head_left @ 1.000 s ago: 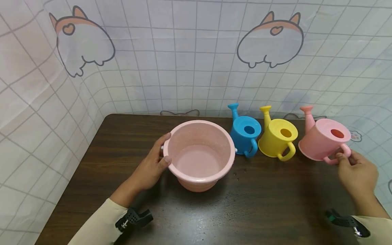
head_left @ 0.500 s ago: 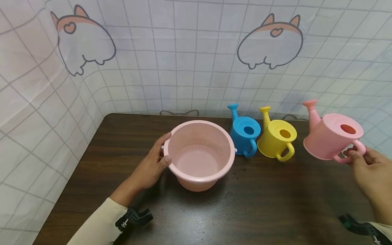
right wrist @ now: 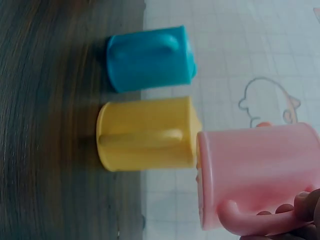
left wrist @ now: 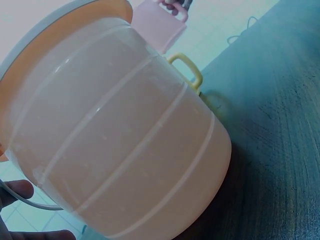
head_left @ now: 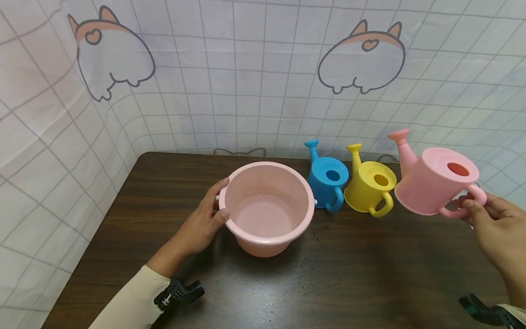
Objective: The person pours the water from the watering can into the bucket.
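Observation:
A pink bucket [head_left: 267,208] stands on the dark wooden table [head_left: 172,192]. My left hand [head_left: 204,219] grips its left rim, thumb over the edge. In the left wrist view the bucket's wall [left wrist: 125,135] fills the frame. My right hand [head_left: 491,224] holds a pink watering can [head_left: 433,178] by its handle, lifted off the table at the right, its spout pointing up and left. The right wrist view shows that pink can [right wrist: 260,170] with fingers [right wrist: 305,207] curled round the handle.
A blue watering can [head_left: 327,180] and a yellow watering can [head_left: 370,185] stand side by side between the bucket and the pink can, also seen from the right wrist as blue can [right wrist: 150,57] and yellow can [right wrist: 147,132]. A gridded cloth [head_left: 246,91] backs the table.
My right hand has lifted the pink watering can off the table and now carries it slightly left. The left hand and bucket have stayed still.

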Available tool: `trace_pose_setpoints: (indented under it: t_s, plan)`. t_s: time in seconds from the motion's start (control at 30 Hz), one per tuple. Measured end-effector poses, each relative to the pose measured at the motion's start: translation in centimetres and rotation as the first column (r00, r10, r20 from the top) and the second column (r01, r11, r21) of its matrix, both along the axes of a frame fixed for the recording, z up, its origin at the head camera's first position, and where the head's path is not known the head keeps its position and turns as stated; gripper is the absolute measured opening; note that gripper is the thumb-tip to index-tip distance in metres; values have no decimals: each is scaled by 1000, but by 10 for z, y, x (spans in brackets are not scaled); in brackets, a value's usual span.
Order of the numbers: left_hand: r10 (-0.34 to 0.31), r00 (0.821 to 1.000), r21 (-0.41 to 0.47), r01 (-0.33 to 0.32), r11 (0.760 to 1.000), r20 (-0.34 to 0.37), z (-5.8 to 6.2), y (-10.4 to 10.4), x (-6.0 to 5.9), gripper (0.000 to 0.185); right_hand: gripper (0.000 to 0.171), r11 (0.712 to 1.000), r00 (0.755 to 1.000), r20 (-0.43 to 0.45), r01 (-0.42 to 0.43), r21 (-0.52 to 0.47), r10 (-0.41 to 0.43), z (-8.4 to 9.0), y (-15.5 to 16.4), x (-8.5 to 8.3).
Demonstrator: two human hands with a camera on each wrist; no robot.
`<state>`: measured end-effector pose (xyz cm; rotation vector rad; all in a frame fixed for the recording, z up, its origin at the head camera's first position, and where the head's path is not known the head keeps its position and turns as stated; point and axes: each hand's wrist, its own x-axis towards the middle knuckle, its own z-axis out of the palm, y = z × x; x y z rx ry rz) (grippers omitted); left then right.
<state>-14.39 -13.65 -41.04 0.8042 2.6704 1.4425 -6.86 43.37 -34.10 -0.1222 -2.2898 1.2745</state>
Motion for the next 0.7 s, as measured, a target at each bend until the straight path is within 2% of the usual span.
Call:
trace_pose_setpoints:
  t_s: [0.17,0.4,0.7]
  plan:
    - [-1,1000,5,1,1000,1,0,0,0,74,40,996,999,17,-33,82,32,7,-12,4]
    - [-4,1000,8,4,1000,-11,-2,1,-1,73,35,999,999,-13,-48,22,48,15,-32,8]
    - [-9,1000,20,10,1000,-29,-4,1,-2,77,35,992,998,42,-48,113,43,28,-56,13]
